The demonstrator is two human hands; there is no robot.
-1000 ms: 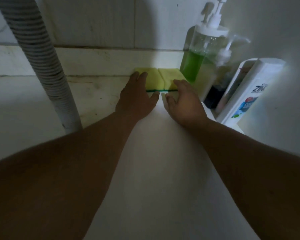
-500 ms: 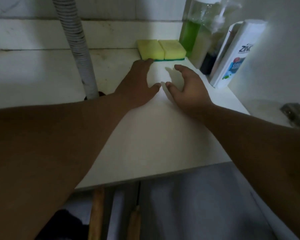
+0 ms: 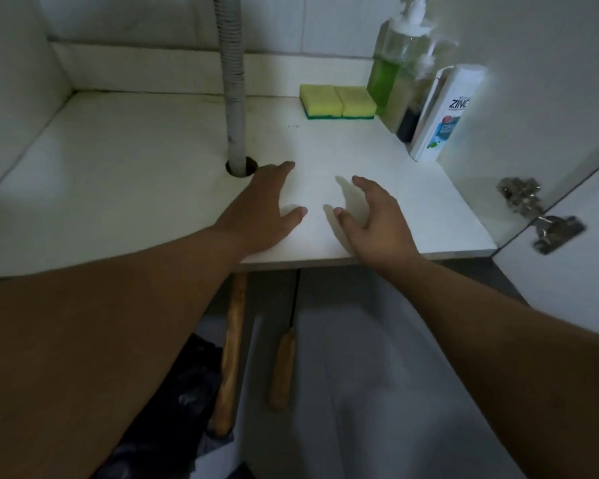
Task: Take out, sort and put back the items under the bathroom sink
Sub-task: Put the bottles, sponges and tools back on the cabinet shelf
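Both hands, left hand (image 3: 263, 209) and right hand (image 3: 374, 219), hovered empty and loosely spread over the cabinet shelf (image 3: 135, 174), while two sponges (image 3: 336, 100), a pump bottle (image 3: 391, 70) part-filled with green liquid and a white Zinc bottle (image 3: 446, 112) stood rearward.

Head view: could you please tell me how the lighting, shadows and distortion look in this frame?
Head view: dim overall, brightest on the shelf near the right hand; both hands cast soft shadows there, left hand included; wide-angle bending curves the cabinet edges; the floor below is dark and murky.
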